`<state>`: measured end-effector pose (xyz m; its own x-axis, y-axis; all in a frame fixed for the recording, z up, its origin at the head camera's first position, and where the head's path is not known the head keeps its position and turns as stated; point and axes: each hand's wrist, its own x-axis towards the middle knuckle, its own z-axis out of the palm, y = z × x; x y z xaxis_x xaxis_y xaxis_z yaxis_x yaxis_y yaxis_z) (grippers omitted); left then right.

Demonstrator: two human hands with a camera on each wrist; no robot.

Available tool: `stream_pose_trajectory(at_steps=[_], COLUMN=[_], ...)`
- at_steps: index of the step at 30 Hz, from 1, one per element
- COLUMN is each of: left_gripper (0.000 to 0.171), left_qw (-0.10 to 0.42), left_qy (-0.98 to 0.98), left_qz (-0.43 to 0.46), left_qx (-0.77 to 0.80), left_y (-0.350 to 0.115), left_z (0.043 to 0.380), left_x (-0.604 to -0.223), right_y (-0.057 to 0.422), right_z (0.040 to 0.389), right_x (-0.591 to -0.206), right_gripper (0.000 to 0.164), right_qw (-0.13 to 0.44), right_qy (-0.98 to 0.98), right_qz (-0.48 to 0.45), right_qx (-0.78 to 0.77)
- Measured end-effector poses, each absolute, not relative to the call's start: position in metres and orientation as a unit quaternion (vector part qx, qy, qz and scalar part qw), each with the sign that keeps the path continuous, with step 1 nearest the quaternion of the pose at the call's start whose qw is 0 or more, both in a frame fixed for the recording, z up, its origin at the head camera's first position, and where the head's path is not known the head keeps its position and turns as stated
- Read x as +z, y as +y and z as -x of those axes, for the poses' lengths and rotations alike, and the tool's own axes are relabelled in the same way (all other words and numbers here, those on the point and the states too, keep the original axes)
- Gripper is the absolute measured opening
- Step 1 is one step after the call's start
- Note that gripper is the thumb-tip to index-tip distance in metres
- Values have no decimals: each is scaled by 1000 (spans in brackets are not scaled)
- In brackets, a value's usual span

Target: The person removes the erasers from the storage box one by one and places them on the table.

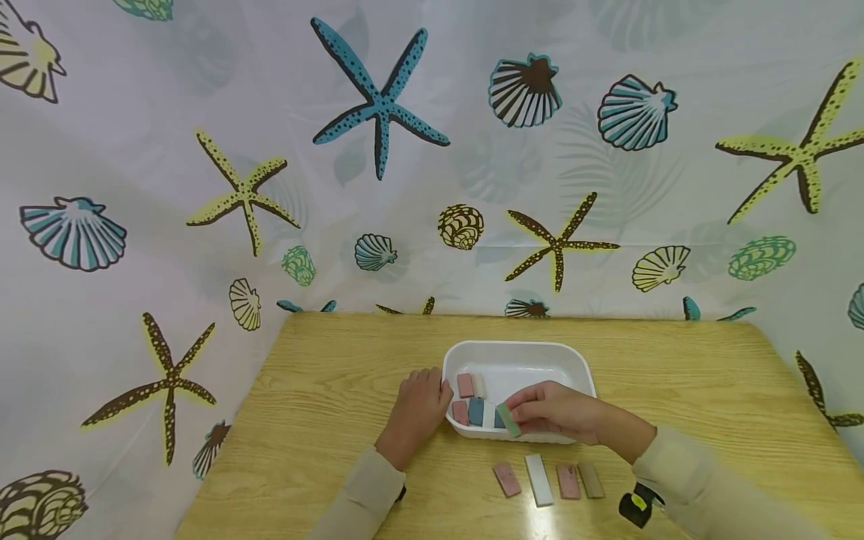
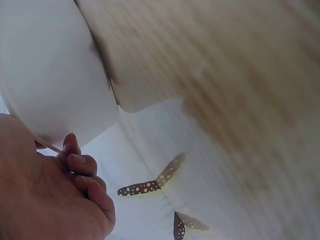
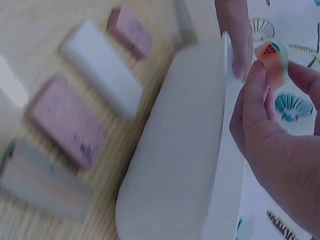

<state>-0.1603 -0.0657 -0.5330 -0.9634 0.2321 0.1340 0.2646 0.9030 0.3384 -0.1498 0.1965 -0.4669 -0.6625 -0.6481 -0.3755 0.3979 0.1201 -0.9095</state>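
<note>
A white tray (image 1: 533, 354) stands on the table, its inside partly filled on the left with pink, blue and whitish erasers. On its left rim rests my left hand (image 1: 418, 409); in the left wrist view, curled fingers (image 2: 82, 165) grip the edge. My right hand (image 1: 556, 409) pinches a green eraser (image 1: 508, 420) between thumb and fingers above the tray's front part. In the right wrist view this eraser (image 3: 274, 67) shows an orange side and a watermelon print. Under it a blue eraser (image 1: 499, 418) is partly covered.
Before the tray lie a pink eraser (image 1: 507, 479), a long white eraser (image 1: 539, 480), another pink eraser (image 1: 568, 481) with dark smudges and a greyish-brown eraser (image 1: 591, 480). A curtain (image 1: 472, 172) with starfish and shells hangs behind the wooden table (image 1: 324, 375).
</note>
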Motion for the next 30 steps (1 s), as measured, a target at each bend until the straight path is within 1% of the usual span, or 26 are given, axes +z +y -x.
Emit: stream_pose_trajectory(at_steps=[7, 12, 16, 21, 24, 30], left_gripper=[25, 26, 25, 25, 26, 26], left_qw=[58, 65, 64, 58, 56, 48], left_qy=[-972, -973, -973, -974, -974, -975], left_qz=[132, 132, 129, 125, 125, 122], left_qx=[-183, -181, -178, -179, -179, -182], left_y=[-65, -65, -64, -64, -63, -64], left_z=[161, 161, 161, 162, 161, 161], left_x=[-531, -530, -530, -530, -532, -533], right_y=[167, 150, 139, 135, 135, 130], right_z=[121, 98, 81, 76, 78, 84], right_x=[-449, -446, -449, -467, -478, -492], right_gripper=[32, 32, 29, 27, 26, 20], right_qw=[399, 401, 402, 394, 378, 312], right_qy=[636, 633, 651, 663, 679, 750], right_qz=[113, 105, 94, 77, 62, 57], right_qx=[-651, -654, -637, -633, -627, -580])
